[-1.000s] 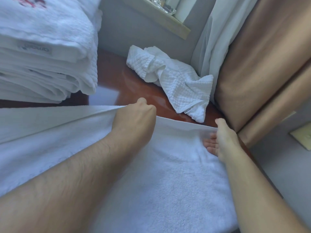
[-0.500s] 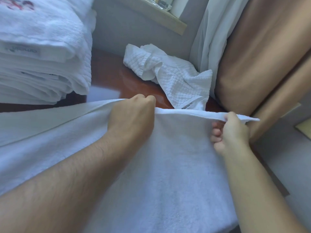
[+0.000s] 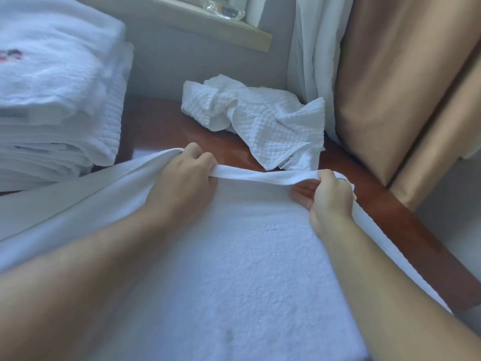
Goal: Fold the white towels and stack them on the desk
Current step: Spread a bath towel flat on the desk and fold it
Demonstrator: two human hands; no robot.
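White towel point(image 3: 234, 269) lies spread on the table point(image 3: 406, 222), fold under way: left hand point(image 3: 187, 175) and right hand point(image 3: 329, 196) pinch its far edge; stack point(image 3: 59, 100) done; crumpled towel point(image 3: 260, 121) remains unfolded

White towel point(image 3: 234, 269), reddish-brown desk point(image 3: 385, 204)

A glossy reddish-brown desk point(image 3: 406, 220) runs toward a grey wall point(image 3: 166, 56) at the far side. Above it juts a pale wooden sill point(image 3: 221, 24); to the right hang a white sheer curtain point(image 3: 312, 53) and tan drapes point(image 3: 406, 82), in soft daylight
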